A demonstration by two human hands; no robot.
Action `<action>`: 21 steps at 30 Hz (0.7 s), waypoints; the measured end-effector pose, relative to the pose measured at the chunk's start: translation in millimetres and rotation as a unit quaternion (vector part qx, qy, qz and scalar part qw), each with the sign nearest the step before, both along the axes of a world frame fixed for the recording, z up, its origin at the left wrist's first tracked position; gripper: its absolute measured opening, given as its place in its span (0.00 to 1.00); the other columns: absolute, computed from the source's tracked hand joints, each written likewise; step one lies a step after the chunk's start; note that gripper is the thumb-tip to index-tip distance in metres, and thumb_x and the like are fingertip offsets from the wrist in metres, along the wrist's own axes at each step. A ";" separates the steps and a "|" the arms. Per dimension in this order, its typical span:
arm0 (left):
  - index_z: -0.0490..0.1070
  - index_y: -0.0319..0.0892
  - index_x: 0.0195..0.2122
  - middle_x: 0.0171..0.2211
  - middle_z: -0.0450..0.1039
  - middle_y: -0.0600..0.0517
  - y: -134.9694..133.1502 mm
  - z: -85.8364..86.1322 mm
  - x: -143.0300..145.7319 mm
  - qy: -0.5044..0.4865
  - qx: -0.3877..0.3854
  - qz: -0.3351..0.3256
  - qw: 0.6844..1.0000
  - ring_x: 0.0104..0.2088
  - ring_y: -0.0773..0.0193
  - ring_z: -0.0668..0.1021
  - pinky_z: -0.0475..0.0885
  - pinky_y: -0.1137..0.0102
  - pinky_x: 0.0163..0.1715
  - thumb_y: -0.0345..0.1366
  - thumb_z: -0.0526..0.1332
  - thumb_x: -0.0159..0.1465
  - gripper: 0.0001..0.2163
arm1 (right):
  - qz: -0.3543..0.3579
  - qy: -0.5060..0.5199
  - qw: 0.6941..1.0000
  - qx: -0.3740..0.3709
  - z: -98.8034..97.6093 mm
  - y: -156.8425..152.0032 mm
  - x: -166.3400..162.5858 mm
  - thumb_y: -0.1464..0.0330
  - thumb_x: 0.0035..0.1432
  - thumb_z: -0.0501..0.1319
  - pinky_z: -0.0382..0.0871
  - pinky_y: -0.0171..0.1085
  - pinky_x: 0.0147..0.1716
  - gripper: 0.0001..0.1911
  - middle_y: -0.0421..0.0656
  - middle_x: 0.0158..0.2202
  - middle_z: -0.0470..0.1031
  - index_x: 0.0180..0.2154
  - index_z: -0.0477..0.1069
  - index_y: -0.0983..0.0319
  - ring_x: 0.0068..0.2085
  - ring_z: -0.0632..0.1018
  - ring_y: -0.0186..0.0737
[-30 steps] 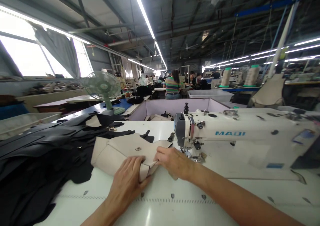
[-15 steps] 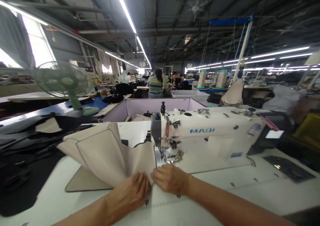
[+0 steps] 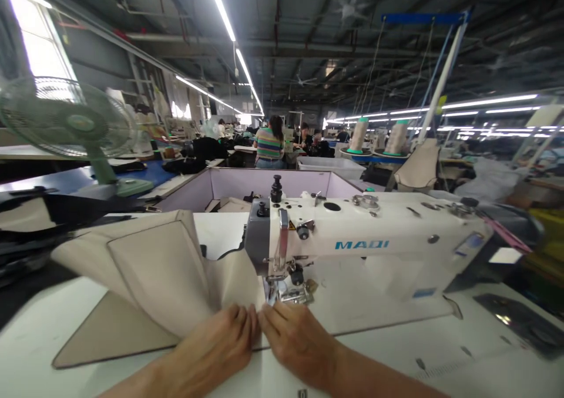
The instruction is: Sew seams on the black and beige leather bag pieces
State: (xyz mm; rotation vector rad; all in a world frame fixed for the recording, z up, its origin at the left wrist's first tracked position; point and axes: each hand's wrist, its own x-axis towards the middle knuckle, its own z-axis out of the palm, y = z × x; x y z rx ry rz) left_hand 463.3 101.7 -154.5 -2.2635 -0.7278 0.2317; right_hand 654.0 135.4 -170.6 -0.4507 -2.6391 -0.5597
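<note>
A beige leather-like bag piece with dark edging lies left of the sewing machine, its far part standing up in folds. Its right edge runs under the needle and presser foot. My left hand pinches the near edge of the piece. Close beside it, almost touching, my right hand has its fingers closed at the same edge, just in front of the presser foot. The fingertips of both hands are partly hidden.
A lilac-walled bin stands behind the machine. To the left are a green fan and dark material. Thread cones stand at the back right. A person in a striped top is farther off, back turned.
The camera view has come closer and shifted, so the fan and bag piece appear farther left. Both hands, still pinching the edge, are nearer the presser foot.
</note>
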 end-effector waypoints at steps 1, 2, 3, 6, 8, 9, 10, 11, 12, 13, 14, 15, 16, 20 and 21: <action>0.72 0.30 0.43 0.35 0.76 0.42 7.6 4.1 -0.2 0.000 -0.007 -0.017 1.000 0.29 0.57 0.75 0.66 0.64 0.26 0.24 0.58 0.60 0.10 | -0.008 0.012 1.000 -0.005 -0.4 2.9 -0.4 0.81 0.63 0.52 0.64 0.40 0.33 0.09 0.48 0.38 0.70 0.44 0.66 0.72 0.36 0.69 0.42; 0.72 0.32 0.41 0.33 0.76 0.44 15.3 8.3 -0.8 -0.003 -0.015 -0.036 0.999 0.29 0.57 0.75 0.66 0.64 0.25 0.24 0.57 0.60 0.09 | -0.015 0.029 0.999 -0.010 -0.5 5.1 -0.8 0.82 0.63 0.51 0.63 0.39 0.32 0.09 0.47 0.37 0.69 0.43 0.67 0.71 0.35 0.69 0.42; 0.72 0.32 0.40 0.32 0.75 0.45 22.4 12.3 -1.9 -0.009 -0.019 -0.054 0.998 0.28 0.58 0.75 0.66 0.64 0.25 0.24 0.57 0.61 0.08 | -0.020 0.049 0.999 -0.013 -0.5 6.6 -1.4 0.81 0.64 0.51 0.62 0.39 0.32 0.09 0.45 0.35 0.69 0.42 0.67 0.70 0.34 0.68 0.41; 0.72 0.31 0.42 0.31 0.75 0.46 37.0 18.1 -5.4 -0.022 -0.010 -0.074 0.997 0.28 0.59 0.74 0.65 0.65 0.25 0.24 0.58 0.61 0.08 | -0.039 0.116 0.992 -0.008 -2.3 6.5 -3.0 0.80 0.66 0.48 0.60 0.40 0.32 0.12 0.43 0.32 0.68 0.35 0.67 0.65 0.33 0.68 0.41; 0.71 0.29 0.43 0.32 0.75 0.44 40.1 16.0 -5.3 -0.024 0.002 -0.071 0.997 0.29 0.58 0.74 0.64 0.65 0.25 0.25 0.58 0.62 0.09 | -0.054 0.142 0.988 -0.017 -5.5 4.3 -2.1 0.78 0.68 0.48 0.58 0.40 0.30 0.13 0.41 0.29 0.68 0.32 0.66 0.63 0.31 0.68 0.40; 0.71 0.29 0.43 0.33 0.75 0.43 39.9 13.9 -4.3 -0.025 0.004 -0.071 0.997 0.30 0.58 0.74 0.64 0.65 0.25 0.25 0.58 0.62 0.09 | -0.062 0.148 0.987 -0.032 -7.4 3.0 -0.5 0.76 0.68 0.49 0.56 0.40 0.29 0.12 0.40 0.28 0.67 0.33 0.66 0.63 0.30 0.68 0.40; 0.71 0.29 0.44 0.33 0.75 0.43 38.9 11.5 -2.6 -0.026 0.006 -0.069 0.997 0.30 0.58 0.74 0.64 0.65 0.25 0.25 0.57 0.63 0.10 | -0.071 0.152 0.985 -0.047 -9.2 1.9 1.6 0.74 0.69 0.50 0.56 0.40 0.27 0.11 0.39 0.27 0.67 0.34 0.67 0.62 0.29 0.68 0.39; 0.71 0.28 0.44 0.34 0.75 0.42 37.4 9.4 -0.8 -0.027 0.009 -0.067 0.997 0.30 0.58 0.74 0.64 0.65 0.24 0.25 0.56 0.63 0.10 | -0.081 0.153 0.983 -0.058 -10.7 0.9 4.2 0.72 0.69 0.51 0.55 0.40 0.26 0.09 0.39 0.27 0.67 0.37 0.68 0.62 0.27 0.69 0.39; 0.71 0.28 0.45 0.35 0.75 0.41 35.7 7.7 1.2 -0.028 0.012 -0.063 0.998 0.30 0.58 0.74 0.63 0.65 0.24 0.25 0.56 0.63 0.11 | -0.095 0.152 0.982 -0.064 -11.8 0.2 6.8 0.71 0.70 0.51 0.55 0.40 0.26 0.09 0.39 0.27 0.68 0.41 0.69 0.63 0.27 0.69 0.39; 0.71 0.28 0.45 0.35 0.75 0.41 34.0 6.7 2.9 -0.028 0.016 -0.055 0.998 0.30 0.58 0.74 0.63 0.65 0.24 0.25 0.55 0.63 0.11 | -0.110 0.151 0.980 -0.063 -12.5 -0.1 9.2 0.70 0.70 0.50 0.55 0.40 0.25 0.10 0.39 0.28 0.69 0.45 0.68 0.64 0.27 0.70 0.39; 0.71 0.28 0.46 0.36 0.75 0.41 32.5 6.2 4.3 -0.028 0.019 -0.049 0.998 0.30 0.58 0.74 0.63 0.65 0.24 0.25 0.55 0.63 0.11 | -0.123 0.147 0.980 -0.063 -12.9 -0.1 11.1 0.69 0.70 0.49 0.55 0.41 0.24 0.12 0.39 0.28 0.69 0.49 0.67 0.65 0.27 0.71 0.39; 0.71 0.28 0.45 0.37 0.75 0.40 31.3 6.2 5.1 -0.027 0.021 -0.045 0.998 0.30 0.58 0.74 0.63 0.64 0.25 0.25 0.55 0.63 0.12 | -0.128 0.138 0.980 -0.062 -13.1 0.3 12.4 0.69 0.71 0.48 0.55 0.41 0.23 0.14 0.40 0.29 0.70 0.52 0.66 0.66 0.26 0.72 0.39; 0.72 0.29 0.45 0.37 0.75 0.40 30.6 6.4 5.5 -0.027 0.021 -0.045 0.998 0.30 0.58 0.74 0.63 0.64 0.25 0.25 0.55 0.62 0.12 | -0.128 0.128 0.981 -0.063 -13.3 1.0 13.1 0.69 0.71 0.48 0.55 0.41 0.22 0.15 0.40 0.29 0.70 0.53 0.65 0.67 0.26 0.72 0.40; 0.73 0.31 0.44 0.36 0.76 0.41 32.4 5.8 4.0 -0.033 0.019 -0.048 0.998 0.29 0.58 0.73 0.62 0.64 0.24 0.27 0.56 0.62 0.11 | -0.098 0.090 0.989 -0.062 -15.4 4.2 11.5 0.70 0.71 0.45 0.53 0.41 0.19 0.16 0.41 0.27 0.70 0.52 0.66 0.70 0.24 0.73 0.40; 0.73 0.31 0.44 0.37 0.76 0.41 33.7 5.0 3.3 -0.035 0.020 -0.047 0.998 0.29 0.58 0.74 0.62 0.64 0.23 0.28 0.57 0.62 0.11 | -0.097 0.088 0.990 -0.057 -16.2 4.8 10.8 0.70 0.71 0.44 0.52 0.41 0.18 0.17 0.41 0.26 0.70 0.52 0.66 0.71 0.23 0.73 0.40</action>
